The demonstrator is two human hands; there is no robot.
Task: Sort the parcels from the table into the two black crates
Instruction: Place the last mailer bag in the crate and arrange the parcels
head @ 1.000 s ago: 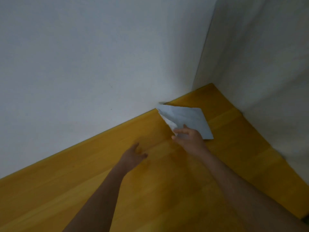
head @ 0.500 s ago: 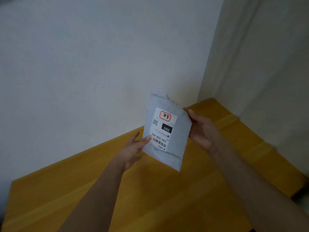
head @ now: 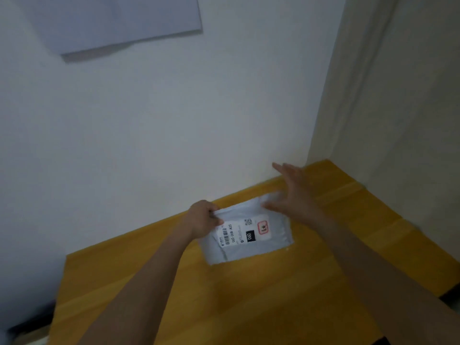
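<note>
Both bare forearms reach forward from the bottom of the view over the yellow-orange wooden table (head: 249,295), which sits in a corner of pale walls.

The left hand (head: 202,219) is knuckles up, fingers curled over the far left edge of the flat pale grey plastic mailer parcel (head: 251,247), with the thumb on its upper face; it grips the parcel at that corner. The right hand (head: 291,195) is raised above the parcel's far right corner, palm turned down and to the left, fingers straight and spread, pointing toward the wall. It is blurred, and whether its thumb or palm touches the parcel cannot be told; it grasps nothing.

The parcel lies low over the middle of the table, near the back wall, label side up. Whether its near edge rests on the wood cannot be told. Its long axis runs roughly left to right, tilted slightly, with the right end farther from the camera. The white shipping label (head: 242,232) carries a barcode at the left end, a black box reading 060 in the middle and a red-framed sticker at the right end.

A pale sheet (head: 112,23) hangs on the wall at the upper left.
</note>
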